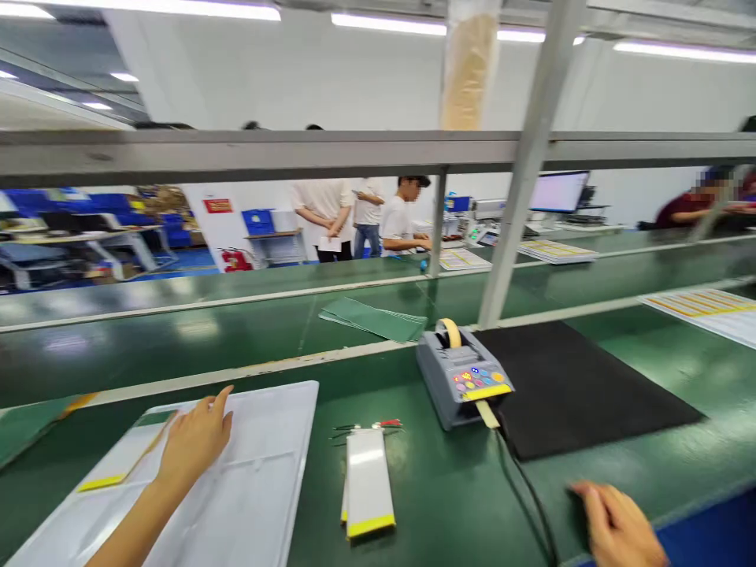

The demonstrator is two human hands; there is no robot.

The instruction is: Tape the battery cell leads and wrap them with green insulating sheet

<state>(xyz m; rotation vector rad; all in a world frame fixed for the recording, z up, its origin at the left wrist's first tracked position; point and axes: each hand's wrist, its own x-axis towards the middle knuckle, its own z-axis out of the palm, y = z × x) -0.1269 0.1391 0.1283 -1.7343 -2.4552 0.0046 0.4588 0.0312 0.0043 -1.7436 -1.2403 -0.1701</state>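
Note:
My left hand (198,441) is over a white plastic tray (260,488) at the left, fingers apart. Beside its fingers a flat pouch battery cell (121,461) with a yellow end strip lies in the tray; whether they touch is unclear. My right hand (623,528) rests low at the right near the bench edge, fingers curled together, slightly blurred, with nothing visible in them. Between the hands lie two stacked pouch battery cells (370,480), yellow ends toward me, thin red and black wires at the far end. Behind them stands a grey tape dispenser (464,374) with a tape strip sticking out.
A black mat (579,386) lies right of the dispenser, whose black cable (535,496) runs toward me. Green sheets (378,319) lie farther back. A metal post (525,173) and crossbar (265,153) span the bench. Several people are beyond it.

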